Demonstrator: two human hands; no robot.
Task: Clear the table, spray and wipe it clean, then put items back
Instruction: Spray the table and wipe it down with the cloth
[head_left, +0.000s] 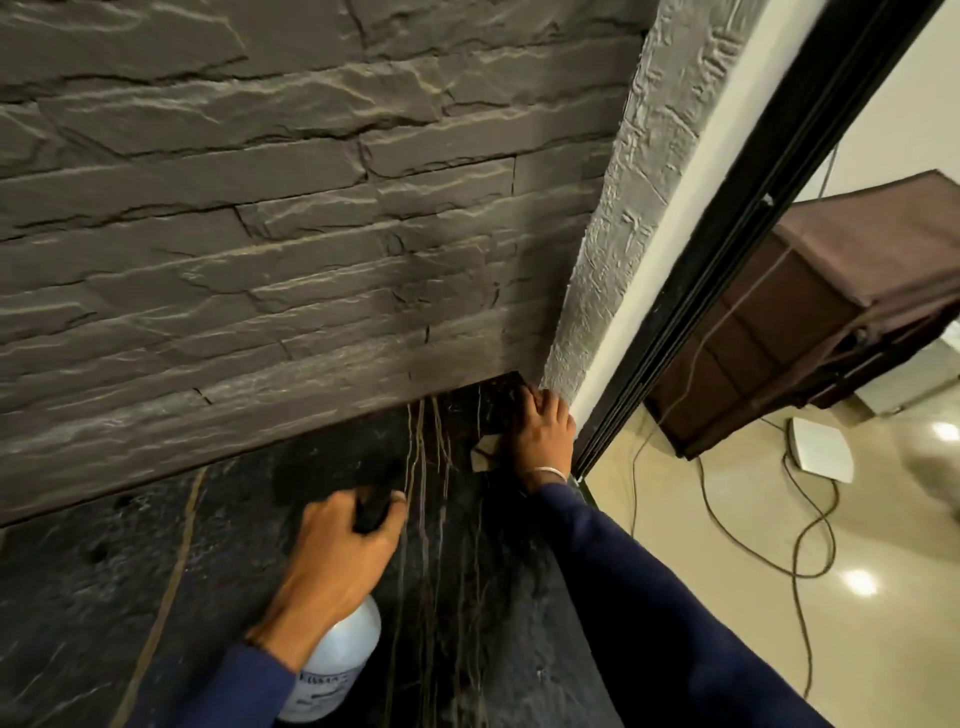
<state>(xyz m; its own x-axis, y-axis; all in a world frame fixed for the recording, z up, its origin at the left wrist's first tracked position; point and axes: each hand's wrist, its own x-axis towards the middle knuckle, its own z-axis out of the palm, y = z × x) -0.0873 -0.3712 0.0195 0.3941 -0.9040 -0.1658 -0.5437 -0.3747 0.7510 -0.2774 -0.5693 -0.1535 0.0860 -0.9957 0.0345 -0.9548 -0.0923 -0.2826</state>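
A dark marble table top (493, 597) with pale veins runs along a stone wall. My left hand (337, 551) grips the black trigger head of a white spray bottle (337, 660), which hangs below my wrist over the table. My right hand (543, 431) presses down at the table's far right corner, where the wall meets a door frame. A small piece of light cloth (483, 454) pokes out from under its palm; most of the cloth is hidden by the hand.
A grey stone-clad wall (260, 234) rises directly behind the table. A black door frame (727, 260) borders the right edge. Beyond it are a glossy cream floor with trailing cables (800, 545), a brown fabric-covered unit (831, 312) and a white flat device (821, 449).
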